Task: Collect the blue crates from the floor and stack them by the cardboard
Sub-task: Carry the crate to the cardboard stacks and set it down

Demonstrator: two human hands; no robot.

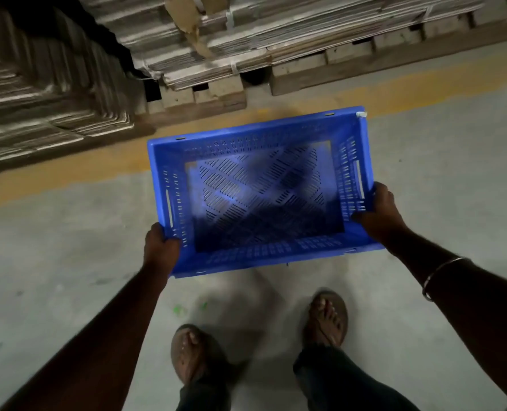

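You are carrying one blue crate (261, 197) toward the cardboard (246, 46) stacked ahead, left hand (161, 247) and right hand (378, 213) each with a grip curled over a short-side rim. It hangs above the floor (53, 256), empty. Next, probably lower it level just beside the pallets.

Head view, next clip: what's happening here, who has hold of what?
A person is carrying one empty blue crate with both hands: the left hand grips its left rim, the right hand its right rim. It is held above the concrete floor, open side up, in front of flattened cardboard stacks on wooden pallets. No other crates are in view.
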